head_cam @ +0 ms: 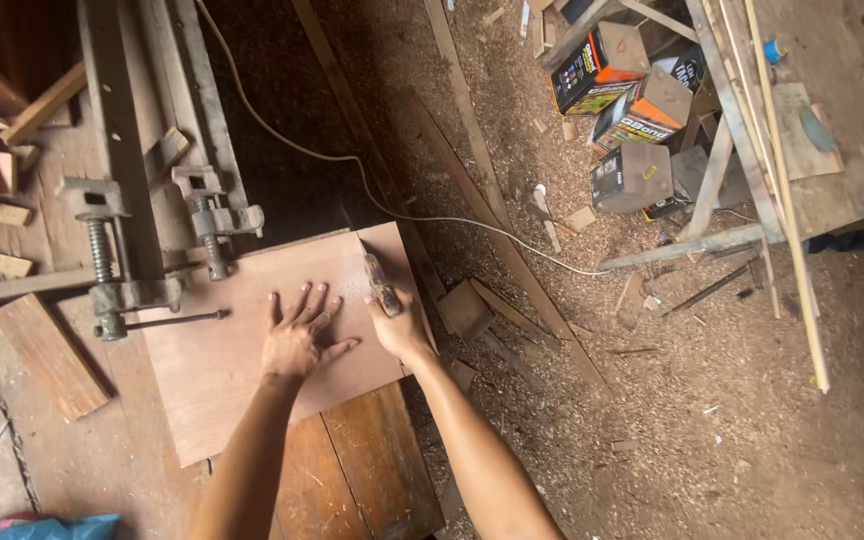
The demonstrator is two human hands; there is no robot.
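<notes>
Fig.: left hand (297,340) flat, fingers apart, on plywood sheet (252,340); right hand (397,325) fisted on handsaw (382,285). Risk: blade may jump w/ sheet shifting, nicking fingers.

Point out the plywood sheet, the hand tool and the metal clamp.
plywood sheet (212,380): head view, bare lower face.
hand tool (380,280): head view, shaft above the right hand (399,325).
metal clamp (102,250): head view, threaded screw.

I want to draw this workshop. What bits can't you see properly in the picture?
Head view:
- Tool in the right hand: the fingers cover its handle, so its kind is unclear.
- Plywood sheet under the left hand: the clamp hides its far corner.
- White cable: the top edge cuts it off.
- Boxes: wooden slats partly cover them.
</notes>
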